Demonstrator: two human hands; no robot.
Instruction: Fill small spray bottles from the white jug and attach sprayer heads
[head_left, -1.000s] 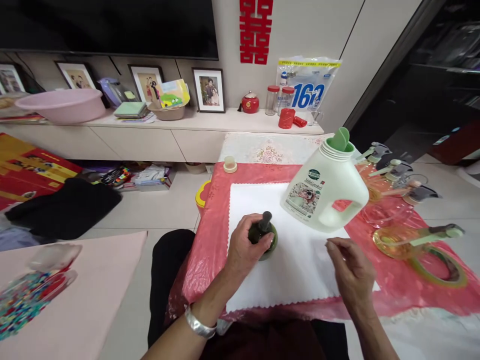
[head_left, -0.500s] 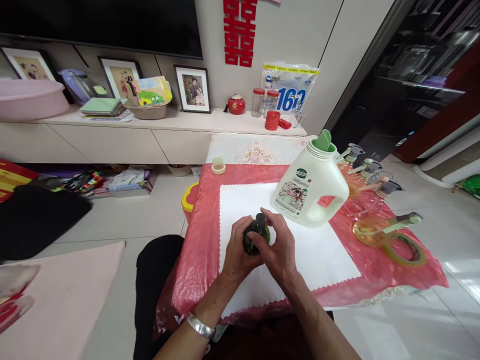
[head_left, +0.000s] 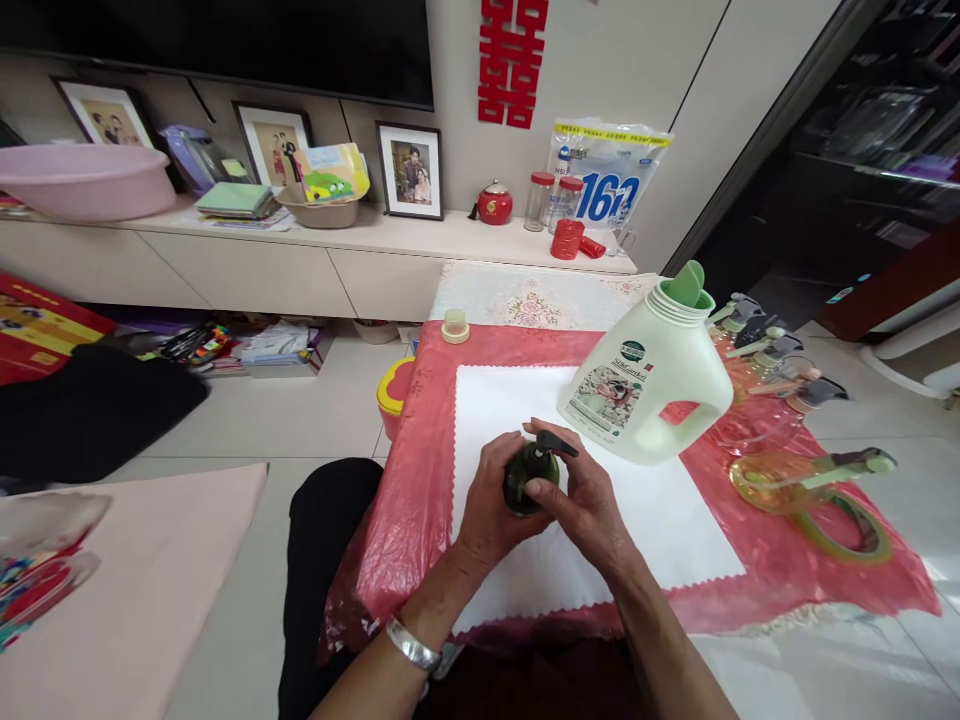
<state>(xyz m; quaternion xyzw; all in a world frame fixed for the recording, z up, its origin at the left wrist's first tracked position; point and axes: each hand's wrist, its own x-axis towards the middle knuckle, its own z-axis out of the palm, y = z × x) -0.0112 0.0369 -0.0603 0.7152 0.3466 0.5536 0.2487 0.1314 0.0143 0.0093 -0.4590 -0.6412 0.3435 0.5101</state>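
A dark green pump bottle [head_left: 523, 478] stands upright between my hands, its black pump nozzle [head_left: 553, 443] pointing to the right. My left hand [head_left: 487, 500] is wrapped round the bottle's left side. My right hand [head_left: 585, 500] grips it from the right, with the thumb across the front near the bottle's shoulder. Beneath them lies a white cloth [head_left: 510, 585] with scalloped edges. Just beyond my right hand stands a large white detergent jug [head_left: 645, 375], uncapped, with a green spout in its mouth.
A pale cap [head_left: 454, 326] sits near the far left corner of the red table cover [head_left: 390, 500]. Along the right side are several clear pump bottles [head_left: 772, 415], a yellowish bottle [head_left: 772, 478] lying tilted, and a tape roll [head_left: 844, 530]. A cabinet [head_left: 255, 280] runs along the wall.
The pump nozzle has turned from pointing away to pointing right. Both hands stay round the bottle. My view has shifted slightly left, so things sit further right.
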